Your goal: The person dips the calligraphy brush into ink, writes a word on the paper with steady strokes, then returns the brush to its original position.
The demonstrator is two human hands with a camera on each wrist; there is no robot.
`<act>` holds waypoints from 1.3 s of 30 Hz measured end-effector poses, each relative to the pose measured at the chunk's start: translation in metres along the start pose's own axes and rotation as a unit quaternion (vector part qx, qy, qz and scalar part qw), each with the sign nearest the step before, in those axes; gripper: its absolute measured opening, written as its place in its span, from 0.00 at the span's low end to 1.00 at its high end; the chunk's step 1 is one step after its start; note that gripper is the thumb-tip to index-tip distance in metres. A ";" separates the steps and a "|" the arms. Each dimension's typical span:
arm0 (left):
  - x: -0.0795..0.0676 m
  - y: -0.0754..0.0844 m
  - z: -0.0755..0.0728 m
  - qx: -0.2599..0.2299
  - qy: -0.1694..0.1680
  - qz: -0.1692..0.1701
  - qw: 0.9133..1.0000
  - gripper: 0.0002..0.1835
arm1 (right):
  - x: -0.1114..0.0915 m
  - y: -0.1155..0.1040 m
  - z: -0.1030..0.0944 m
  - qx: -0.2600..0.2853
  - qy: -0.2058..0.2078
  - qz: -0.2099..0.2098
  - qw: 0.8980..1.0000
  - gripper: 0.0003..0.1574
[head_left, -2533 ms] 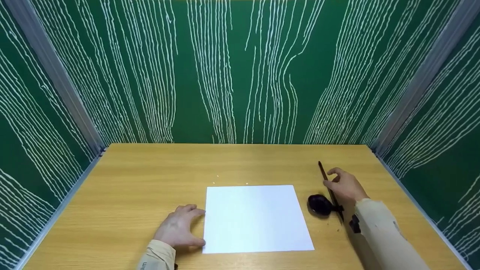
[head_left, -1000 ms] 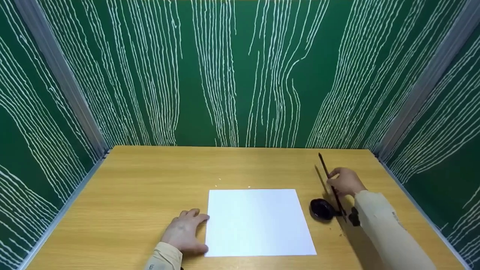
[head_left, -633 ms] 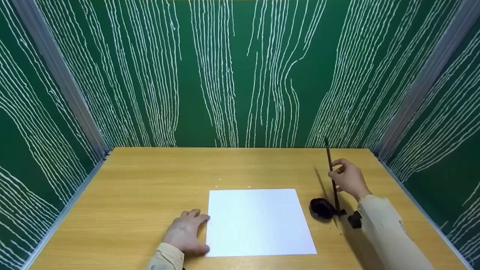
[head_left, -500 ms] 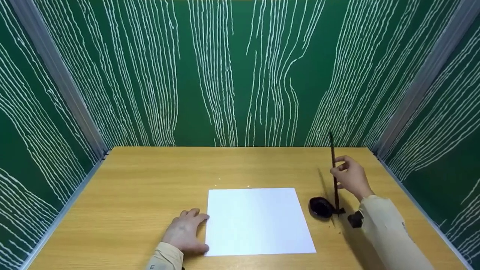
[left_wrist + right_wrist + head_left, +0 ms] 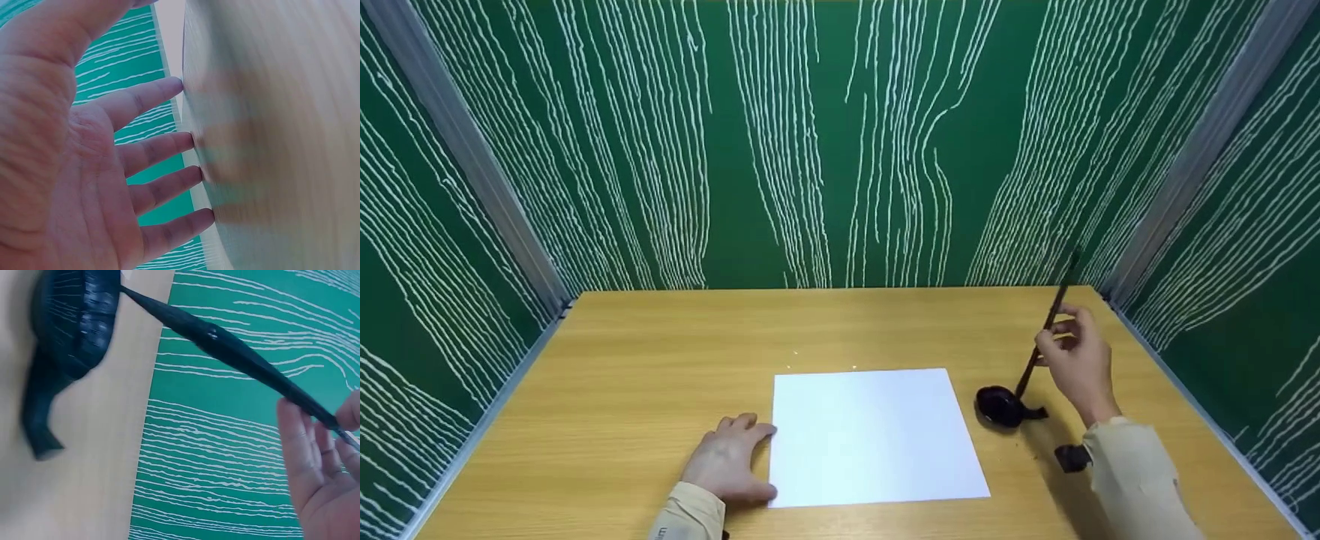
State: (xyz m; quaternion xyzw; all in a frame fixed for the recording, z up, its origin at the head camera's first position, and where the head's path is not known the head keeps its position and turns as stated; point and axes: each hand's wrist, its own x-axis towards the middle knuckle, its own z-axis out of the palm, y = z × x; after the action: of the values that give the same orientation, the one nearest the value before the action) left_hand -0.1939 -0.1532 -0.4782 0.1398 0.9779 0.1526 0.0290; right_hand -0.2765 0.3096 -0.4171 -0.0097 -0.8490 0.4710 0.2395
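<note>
My right hand (image 5: 1081, 364) pinches a dark calligraphy brush (image 5: 1051, 315) between thumb and fingers. The brush leans, its upper end away to the right, and its pointed tip is right at the rim of a small black dish (image 5: 997, 406). In the right wrist view the brush (image 5: 225, 346) tapers to a fine tip beside the dish (image 5: 97, 326), which has a stubby handle. My left hand (image 5: 725, 459) rests on the table, thumb and index fingertip at the left edge of a blank white sheet of paper (image 5: 874, 439). In the left wrist view its fingers (image 5: 163, 188) are spread, fingertips against the tabletop.
The wooden table (image 5: 607, 375) fills the lower part of the head view. Behind and beside it stand green walls (image 5: 840, 150) with wavy white lines and grey corner posts (image 5: 1192, 150). Small pale crumbs lie behind the paper, dark specks near the dish.
My right hand has lifted the brush from beside the dish, tilted it upright, then leaned its top to the right, the tip coming to the dish. The left hand and paper stay in place.
</note>
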 end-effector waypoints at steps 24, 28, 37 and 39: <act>0.001 -0.001 0.001 0.006 -0.006 -0.007 1.000 0.44 | -0.027 0.022 0.022 0.013 0.082 -0.097 0.992 0.21; 0.001 -0.001 0.000 0.001 -0.001 -0.003 1.000 0.44 | -0.027 0.026 0.022 0.021 0.079 -0.105 0.991 0.20; 0.001 -0.002 0.000 0.000 -0.008 -0.008 1.000 0.44 | -0.027 0.027 0.020 0.005 0.089 -0.069 0.994 0.22; 0.001 -0.002 0.000 -0.001 -0.009 -0.011 1.000 0.44 | -0.027 0.027 0.020 0.003 0.090 -0.069 0.994 0.22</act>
State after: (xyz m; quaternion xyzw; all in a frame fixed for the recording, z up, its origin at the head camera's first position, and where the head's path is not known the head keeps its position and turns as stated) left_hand -0.1955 -0.1547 -0.4788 0.1310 0.9789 0.1520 0.0400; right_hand -0.2665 0.3020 -0.4580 0.0076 -0.8214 0.4529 0.3466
